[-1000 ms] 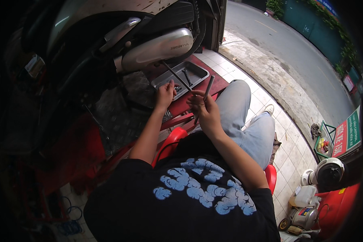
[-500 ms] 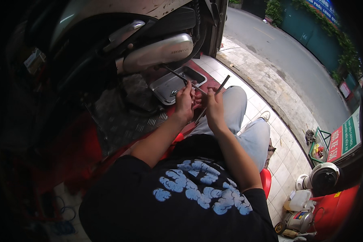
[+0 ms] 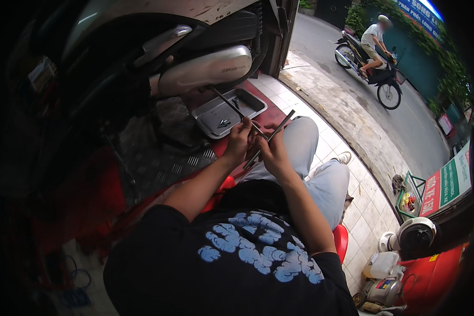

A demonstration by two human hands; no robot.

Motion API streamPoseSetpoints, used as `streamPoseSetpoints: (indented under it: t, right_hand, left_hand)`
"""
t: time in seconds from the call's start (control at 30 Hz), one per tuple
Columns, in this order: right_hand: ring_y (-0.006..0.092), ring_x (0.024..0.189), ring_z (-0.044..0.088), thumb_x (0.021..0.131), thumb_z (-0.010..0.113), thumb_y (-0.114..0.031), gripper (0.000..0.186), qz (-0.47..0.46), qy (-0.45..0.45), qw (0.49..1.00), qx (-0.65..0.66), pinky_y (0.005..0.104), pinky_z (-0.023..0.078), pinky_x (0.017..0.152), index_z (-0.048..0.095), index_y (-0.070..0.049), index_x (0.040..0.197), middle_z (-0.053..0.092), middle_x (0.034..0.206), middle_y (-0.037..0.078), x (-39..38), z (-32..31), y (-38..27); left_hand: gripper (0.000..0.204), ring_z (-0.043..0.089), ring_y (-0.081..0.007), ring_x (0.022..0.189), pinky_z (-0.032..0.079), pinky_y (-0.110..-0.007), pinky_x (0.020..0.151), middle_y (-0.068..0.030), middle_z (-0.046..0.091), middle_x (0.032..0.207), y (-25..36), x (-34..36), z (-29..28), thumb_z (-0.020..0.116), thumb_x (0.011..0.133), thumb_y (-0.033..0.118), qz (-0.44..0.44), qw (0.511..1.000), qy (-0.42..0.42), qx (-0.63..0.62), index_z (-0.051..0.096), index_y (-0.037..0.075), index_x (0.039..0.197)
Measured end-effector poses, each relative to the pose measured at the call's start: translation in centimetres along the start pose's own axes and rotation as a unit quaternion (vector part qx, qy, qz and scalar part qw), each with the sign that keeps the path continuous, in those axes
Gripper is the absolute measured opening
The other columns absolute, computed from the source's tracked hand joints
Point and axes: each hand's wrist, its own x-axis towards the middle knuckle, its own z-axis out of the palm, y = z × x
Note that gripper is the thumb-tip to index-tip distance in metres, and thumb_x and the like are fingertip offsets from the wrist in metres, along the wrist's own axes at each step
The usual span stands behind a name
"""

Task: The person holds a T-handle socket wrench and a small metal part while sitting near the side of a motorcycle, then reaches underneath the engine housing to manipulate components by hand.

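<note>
A T-handle wrench (image 3: 230, 102) slants from the underside of a silver engine-side cover (image 3: 208, 71) on a parked scooter down to my hands. My left hand (image 3: 238, 141) is closed round its shaft near the crossbar. At the crossbar (image 3: 284, 121), my right hand (image 3: 275, 154) grips the joint, thumb and fingers on the bar, partly hiding it. The wrench's far tip meets the lower edge of the cover; what it sits on is too small to tell. Below the shaft lies a metal tray (image 3: 205, 113) holding several bolts (image 3: 224, 124) and a dark small part (image 3: 236, 100).
A red platform with a tread-plate (image 3: 158, 163) lies under the scooter. My knee (image 3: 303, 137) is close to the crossbar. White floor tiles (image 3: 361, 197) run along the doorway. At the lower right stand a fan (image 3: 417, 231), a jug (image 3: 383, 265) and a red tank (image 3: 432, 279). A rider on a motorbike (image 3: 371, 58) is on the street.
The crossbar has turned slightly, and my right hand has shifted on it, its fingers a little more spread. A motorbike with a rider has come into view on the street.
</note>
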Motion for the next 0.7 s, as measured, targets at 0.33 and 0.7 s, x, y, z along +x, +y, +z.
streamPoseSetpoints:
  t: [0.33, 0.7]
  right_hand:
    - [0.0122, 0.079, 0.057, 0.095, 0.047, 0.001, 0.028, -0.040, 0.023, 0.998, -0.041, 0.0243, 0.048, 0.068, 0.032, -0.004, 0.118, 0.051, 0.094, 0.007, 0.0, 0.0, 1.1]
    - [0.0114, 0.066, 0.056, 0.094, 0.049, 0.001, 0.026, 0.002, 0.009, 1.000, -0.030, 0.0239, 0.047, 0.052, 0.032, -0.005, 0.112, 0.051, 0.086, 0.007, -0.1, -0.3, 0.4]
  left_hand:
    - [0.044, 0.040, -0.0024, 0.046, 0.031, -0.020, 0.043, 0.0057, 0.046, 0.057, 0.2, -0.2, 0.6, 0.046, 0.100, 0.046, -0.003, 0.998, 0.045, 0.039, 0.057, 0.008, 0.079]
    - [0.048, 0.039, -0.0018, 0.043, 0.029, -0.021, 0.040, 0.0066, 0.045, 0.055, -0.1, -0.2, 0.6, 0.046, 0.099, 0.050, -0.008, 0.992, 0.080, 0.094, 0.048, 0.013, 0.069]
